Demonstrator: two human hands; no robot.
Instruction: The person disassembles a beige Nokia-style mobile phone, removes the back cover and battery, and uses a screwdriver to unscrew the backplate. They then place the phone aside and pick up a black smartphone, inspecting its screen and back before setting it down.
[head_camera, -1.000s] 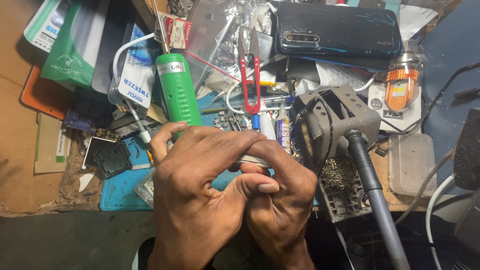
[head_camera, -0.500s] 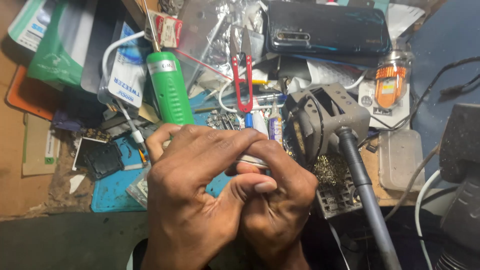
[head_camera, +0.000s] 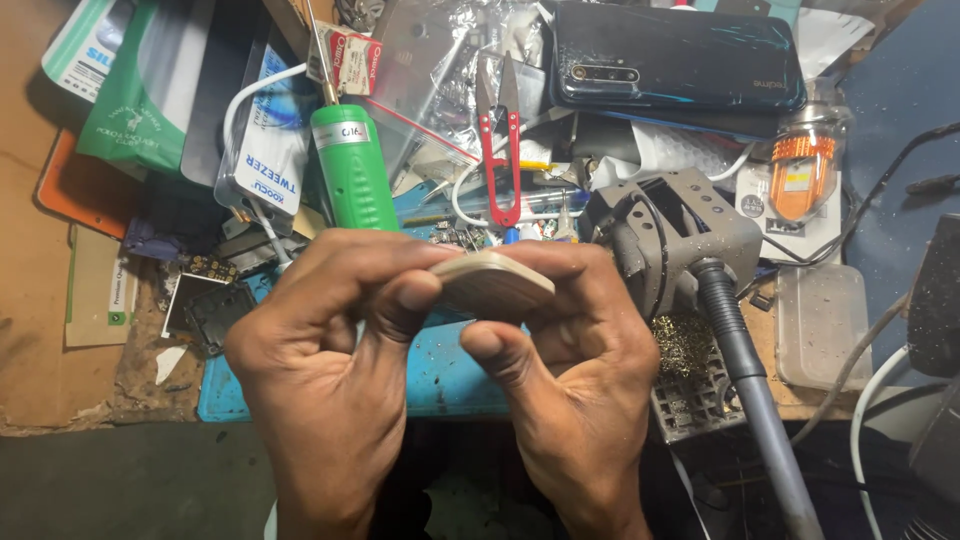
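Both hands meet mid-frame over the cluttered counter (head_camera: 60, 380), clamped together on a small flat beige rounded plastic piece (head_camera: 492, 282): left hand (head_camera: 330, 330) pinches its left end with thumb under and fingers on top, right hand (head_camera: 575, 350) grips the right end the same way. Piece is held above a blue work mat (head_camera: 440, 375), not touching it. Behind the hands, a green cylindrical tool handle (head_camera: 353, 165) and red-handled snips (head_camera: 500, 140). Right of the hands, a grey soldering-iron stand (head_camera: 680, 235) with iron shaft seated in it; its tray holds brass-coloured cleaning wool (head_camera: 683, 345). Far right, a clear plastic lidded box (head_camera: 822, 325), contents unclear. Dark smartphone (head_camera: 670, 55) lies at top.
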